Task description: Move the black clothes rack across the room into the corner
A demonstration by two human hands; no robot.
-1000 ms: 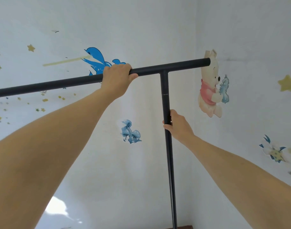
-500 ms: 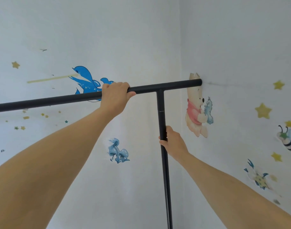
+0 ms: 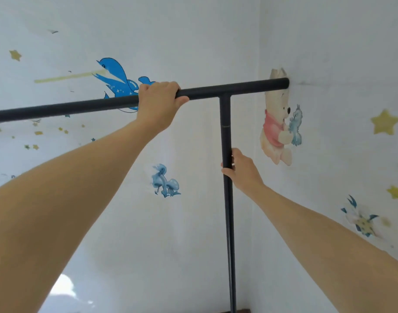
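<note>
The black clothes rack (image 3: 225,123) stands right in front of me: a horizontal top bar crosses the view from the left edge to a right end at the side wall, and one upright post drops from it. My left hand (image 3: 158,102) is closed over the top bar, just left of the joint. My right hand (image 3: 241,170) grips the upright post well below the bar. The rack's foot is hidden below the frame. The room corner (image 3: 257,199) runs just right of the post.
Two pale walls meet here, covered in stickers: a blue dolphin (image 3: 116,80), blue mushrooms (image 3: 165,180), a bear (image 3: 278,123), yellow stars (image 3: 384,122). A dark strip of floor or base (image 3: 241,311) shows at the bottom by the post.
The view tilted up and then part of the way back down. The bar's right end now sits at the bear sticker's head, against the side wall. Both hands keep their grips.
</note>
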